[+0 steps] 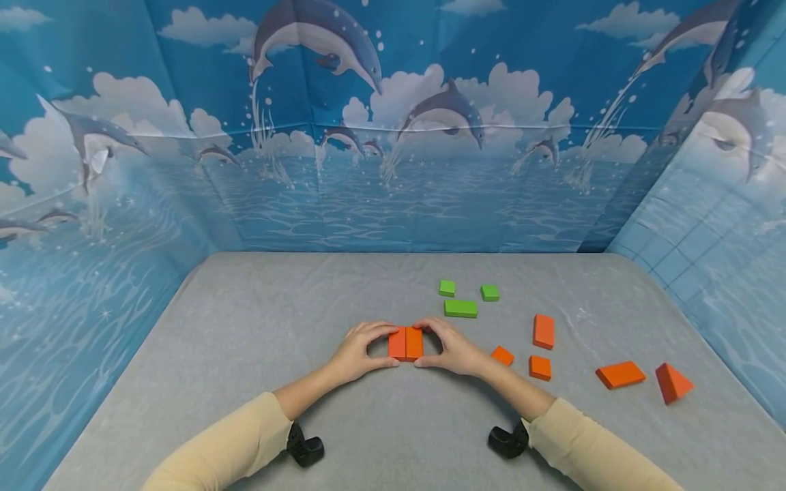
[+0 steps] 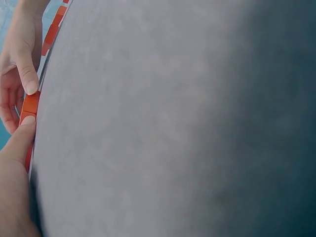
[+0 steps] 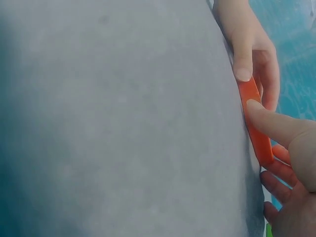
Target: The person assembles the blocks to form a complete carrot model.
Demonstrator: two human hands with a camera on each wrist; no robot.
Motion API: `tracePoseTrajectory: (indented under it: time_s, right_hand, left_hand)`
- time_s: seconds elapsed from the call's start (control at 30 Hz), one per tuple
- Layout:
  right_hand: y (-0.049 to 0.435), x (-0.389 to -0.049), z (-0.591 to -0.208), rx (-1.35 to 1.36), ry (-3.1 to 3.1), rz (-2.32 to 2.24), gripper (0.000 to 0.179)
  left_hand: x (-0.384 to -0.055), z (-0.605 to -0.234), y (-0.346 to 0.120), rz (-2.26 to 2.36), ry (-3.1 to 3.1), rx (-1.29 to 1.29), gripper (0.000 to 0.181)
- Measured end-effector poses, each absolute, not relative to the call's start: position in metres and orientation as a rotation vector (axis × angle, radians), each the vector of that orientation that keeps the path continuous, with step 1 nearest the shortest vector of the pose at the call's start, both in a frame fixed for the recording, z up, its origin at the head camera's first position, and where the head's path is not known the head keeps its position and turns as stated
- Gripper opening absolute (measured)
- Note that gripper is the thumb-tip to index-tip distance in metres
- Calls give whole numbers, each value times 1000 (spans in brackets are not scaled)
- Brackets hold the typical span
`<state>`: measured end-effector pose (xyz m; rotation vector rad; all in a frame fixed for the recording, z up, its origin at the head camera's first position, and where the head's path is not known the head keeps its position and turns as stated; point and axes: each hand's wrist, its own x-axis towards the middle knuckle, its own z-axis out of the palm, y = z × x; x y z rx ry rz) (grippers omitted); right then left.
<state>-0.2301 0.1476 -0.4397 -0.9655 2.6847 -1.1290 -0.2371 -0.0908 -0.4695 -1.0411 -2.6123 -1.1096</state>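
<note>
Two orange rectangular blocks lie side by side with their long edges together in the middle of the table, seen in the head view. My left hand (image 1: 359,351) pinches the left block (image 1: 396,345), thumb at its near end and fingers at its far end. From the other side, my right hand (image 1: 453,349) grips the right block (image 1: 414,344) the same way. The left wrist view shows both thumbs pressed on the near ends of the orange blocks (image 2: 30,102). In the right wrist view the right thumb lies against the orange edge (image 3: 259,140).
Right of the hands lie several more orange blocks: an upright-lying rectangle (image 1: 543,331), a small square (image 1: 540,367), a slanted rectangle (image 1: 620,374) and a triangular one (image 1: 673,383). Another orange block (image 1: 503,355) is partly behind the right forearm. Farther back are green blocks (image 1: 460,309).
</note>
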Motion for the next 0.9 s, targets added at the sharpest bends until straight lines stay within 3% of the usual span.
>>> tracePoseTrajectory:
  time_s: [0.2, 0.43, 0.9]
  right_hand:
    - [167, -237, -430, -873, 2608, -1308, 68]
    - [232, -250, -418, -668, 2805, -1368, 61]
    - [330, -227, -417, -294, 2776, -1196, 70]
  left_hand:
    - [-236, -467, -90, -1122, -2619, -1038, 57]
    - [-235, -466, -91, -1126, -2638, -1029, 58]
    - [-235, -466, -92, -1149, -2647, -1032, 58]
